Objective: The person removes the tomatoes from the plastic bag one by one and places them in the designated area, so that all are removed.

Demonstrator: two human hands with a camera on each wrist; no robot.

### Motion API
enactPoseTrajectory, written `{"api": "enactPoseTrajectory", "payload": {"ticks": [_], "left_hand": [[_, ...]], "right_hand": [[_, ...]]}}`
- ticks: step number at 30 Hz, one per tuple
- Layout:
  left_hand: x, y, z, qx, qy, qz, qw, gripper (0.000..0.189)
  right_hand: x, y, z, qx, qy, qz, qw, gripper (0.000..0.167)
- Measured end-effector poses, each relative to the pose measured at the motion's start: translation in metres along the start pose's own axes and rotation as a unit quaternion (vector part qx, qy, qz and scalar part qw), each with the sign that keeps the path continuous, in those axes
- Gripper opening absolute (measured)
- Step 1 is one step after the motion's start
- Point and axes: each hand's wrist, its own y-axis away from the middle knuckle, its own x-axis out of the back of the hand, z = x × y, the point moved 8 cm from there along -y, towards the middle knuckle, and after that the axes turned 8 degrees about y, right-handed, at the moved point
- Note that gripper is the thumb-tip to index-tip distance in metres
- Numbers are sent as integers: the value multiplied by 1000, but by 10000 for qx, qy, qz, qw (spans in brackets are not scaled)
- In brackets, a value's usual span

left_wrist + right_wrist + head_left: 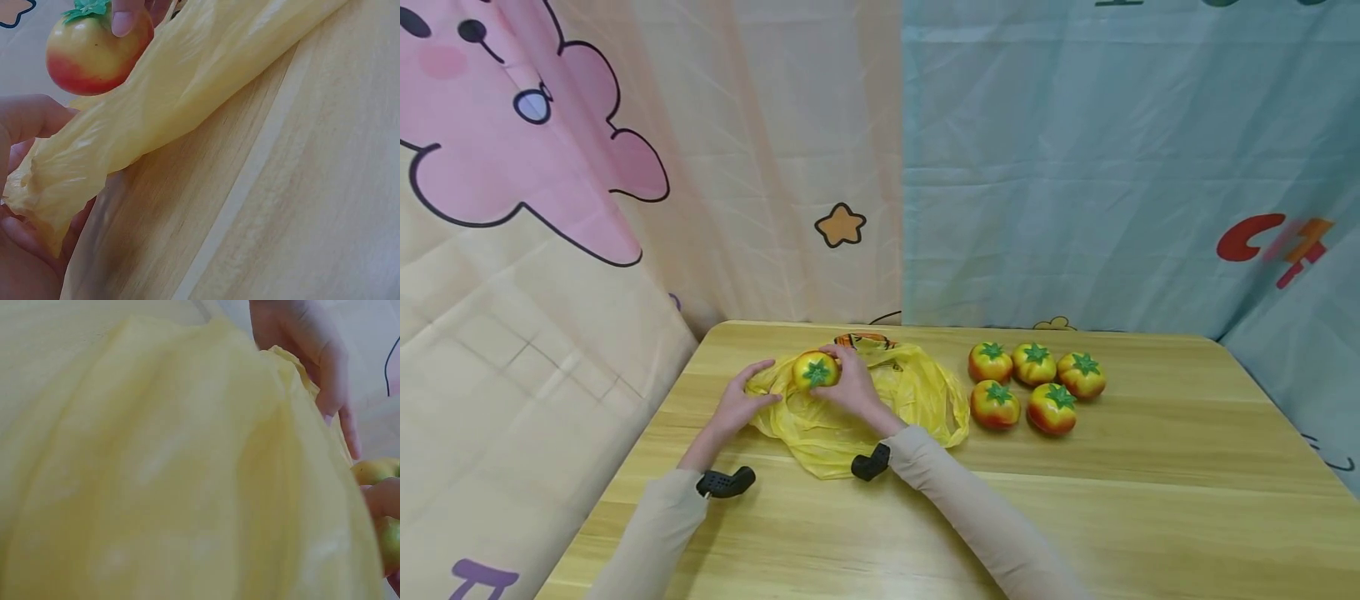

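Observation:
A yellow plastic bag (917, 387) lies crumpled on the table, its near part spread out. My left hand (741, 402) is at the bag's left edge, thumb and fingers apart; in the left wrist view the bag's edge (69, 181) runs between them. My right hand (853, 387) grips a glossy yellow-red tomato (815, 371) with a green star-shaped top, above the bag's left part. In the right wrist view the bag hides most of the scene, and the tomato (390, 544) shows only at the right edge.
Several more such tomatoes (995, 405) sit in a cluster to the right of the bag. The wooden table (1150, 467) ends at a printed curtain (1045, 167) behind, with another curtain part on the left. Black wrist cameras (726, 482) sit on both wrists.

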Motion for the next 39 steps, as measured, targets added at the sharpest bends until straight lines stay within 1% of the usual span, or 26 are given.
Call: {"api": "enactPoseTrajectory", "payload": {"ticks": [6, 13, 20, 26, 33, 39], "left_hand": [[1, 1, -2, 42, -10, 27, 10000, 64], [1, 3, -2, 22, 13, 7, 10000, 65], [1, 3, -2, 20, -37, 37, 10000, 65], [5, 2, -5, 26, -94, 140, 9999, 65], [7, 2, -4, -18, -151, 126, 9998, 63], [7, 3, -5, -2, -241, 149, 9996, 62]], "right_hand": [[14, 5, -5, -25, 33, 28, 10000, 67], [33, 10, -10, 275, 64, 107, 9995, 66], [56, 17, -14, 392, 141, 236, 9989, 66], [77, 28, -17, 469, 182, 366, 9981, 67], [101, 44, -13, 621, 310, 659, 9954, 67], [117, 59, -8, 546, 342, 641, 9959, 68]]}}
